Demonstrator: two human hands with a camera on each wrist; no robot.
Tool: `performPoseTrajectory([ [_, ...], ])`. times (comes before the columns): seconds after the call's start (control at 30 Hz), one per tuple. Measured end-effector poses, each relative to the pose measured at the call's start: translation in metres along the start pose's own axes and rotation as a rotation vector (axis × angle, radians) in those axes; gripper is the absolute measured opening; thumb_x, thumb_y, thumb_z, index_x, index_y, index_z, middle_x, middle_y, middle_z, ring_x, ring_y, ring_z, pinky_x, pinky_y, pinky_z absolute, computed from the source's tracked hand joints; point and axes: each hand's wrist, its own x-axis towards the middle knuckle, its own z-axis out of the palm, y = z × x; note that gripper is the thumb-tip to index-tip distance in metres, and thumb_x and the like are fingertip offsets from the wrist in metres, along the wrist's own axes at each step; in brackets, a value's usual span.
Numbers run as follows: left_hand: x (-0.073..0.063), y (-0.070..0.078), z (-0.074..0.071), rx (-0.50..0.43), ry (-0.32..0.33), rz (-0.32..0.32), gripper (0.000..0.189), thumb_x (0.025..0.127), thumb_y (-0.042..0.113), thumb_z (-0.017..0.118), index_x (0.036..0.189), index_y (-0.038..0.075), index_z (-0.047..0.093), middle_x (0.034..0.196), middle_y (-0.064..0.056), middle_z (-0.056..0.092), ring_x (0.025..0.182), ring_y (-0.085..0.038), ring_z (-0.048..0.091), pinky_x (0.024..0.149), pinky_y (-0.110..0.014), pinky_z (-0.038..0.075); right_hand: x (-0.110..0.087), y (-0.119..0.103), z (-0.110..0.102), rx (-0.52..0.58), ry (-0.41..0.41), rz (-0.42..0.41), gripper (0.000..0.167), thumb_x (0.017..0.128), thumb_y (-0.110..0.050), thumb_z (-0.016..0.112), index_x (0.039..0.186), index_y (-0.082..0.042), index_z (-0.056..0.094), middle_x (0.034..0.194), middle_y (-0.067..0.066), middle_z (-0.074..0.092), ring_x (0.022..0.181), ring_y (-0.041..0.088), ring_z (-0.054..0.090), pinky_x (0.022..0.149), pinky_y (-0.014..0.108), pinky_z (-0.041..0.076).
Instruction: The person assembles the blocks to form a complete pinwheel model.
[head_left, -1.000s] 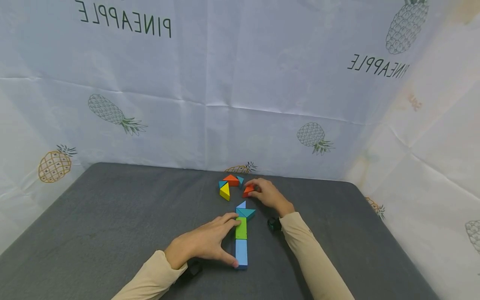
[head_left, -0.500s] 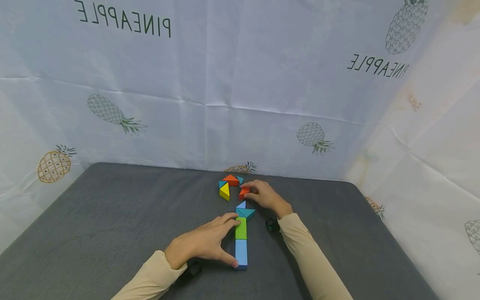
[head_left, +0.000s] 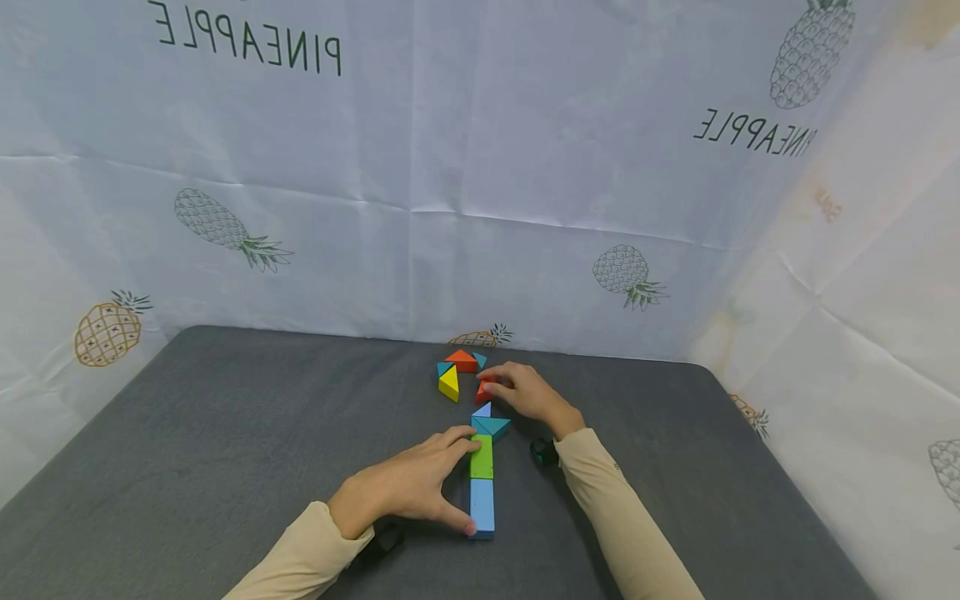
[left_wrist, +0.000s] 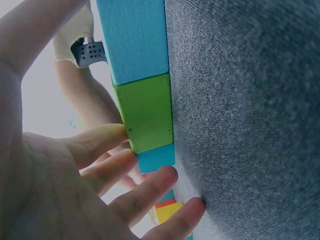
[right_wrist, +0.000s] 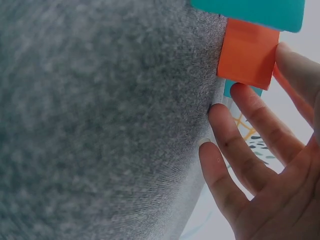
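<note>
done: blue (head_left: pixel 482 504) and green (head_left: pixel 482 457) laid end to end | seemingly left: red (right_wrist: pixel 248 52) to be settled, right of yellow (head_left: pixel 448 384) | red pinched by right hand (head_left: pixel 528 392) | green touched by left hand (head_left: pixel 408 479), fingers apart

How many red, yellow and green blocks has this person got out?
Red: 2, the far red block and the held red block in the right hand
Yellow: 1, the yellow block
Green: 1, the green block
Total: 4
</note>
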Motion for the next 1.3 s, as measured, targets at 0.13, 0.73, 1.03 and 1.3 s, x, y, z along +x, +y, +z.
performPoseTrajectory([
  [0.13, 0.0003, -0.0004, 0.0003, -0.002, 0.001, 0.001, 0.101, 0.073, 0.062, 0.080, 0.152, 0.014, 0.038, 0.162, -0.003, 0.026, 0.146, -0.028, 0.034, 0.112, -0.054, 0.038, -0.0001, -0.0006, 0.0006, 0.032, -0.003, 0.010, 0.036, 0.101, -0.024, 0.059, 0.135, -0.011, 0.061, 0.127, 0.010, 0.066, 0.102, 0.023, 0.064, 0.093, 0.042, 0.054],
  [0.73, 0.0010, -0.0025, 0.0005, 0.001, -0.002, 0.000, 0.101, 0.073, 0.063, 0.079, 0.152, 0.015, 0.038, 0.162, -0.002, 0.025, 0.146, -0.026, 0.034, 0.112, -0.053, 0.039, -0.0047, -0.0052, -0.0009, 0.118, -0.047, -0.014, 0.032, 0.101, -0.026, 0.059, 0.128, -0.011, 0.067, 0.121, 0.008, 0.069, 0.109, 0.027, 0.066, 0.097, 0.045, 0.053],
  [1.03, 0.0009, -0.0023, 0.0009, 0.003, 0.002, 0.010, 0.100, 0.074, 0.061, 0.080, 0.151, 0.014, 0.038, 0.162, -0.003, 0.026, 0.145, -0.027, 0.035, 0.110, -0.054, 0.040, -0.0053, -0.0063, -0.0003, 0.124, -0.062, -0.024, 0.031, 0.101, -0.023, 0.059, 0.127, -0.009, 0.067, 0.119, 0.008, 0.070, 0.110, 0.025, 0.065, 0.098, 0.045, 0.053],
  [1.3, 0.0006, -0.0019, 0.0010, 0.000, 0.004, 0.009, 0.100, 0.074, 0.062, 0.079, 0.151, 0.013, 0.039, 0.162, -0.003, 0.026, 0.146, -0.027, 0.034, 0.111, -0.054, 0.039, -0.0063, -0.0068, 0.0007, 0.128, -0.082, -0.046, 0.030, 0.101, -0.022, 0.059, 0.127, -0.010, 0.068, 0.119, 0.007, 0.070, 0.108, 0.023, 0.065, 0.097, 0.043, 0.053],
])
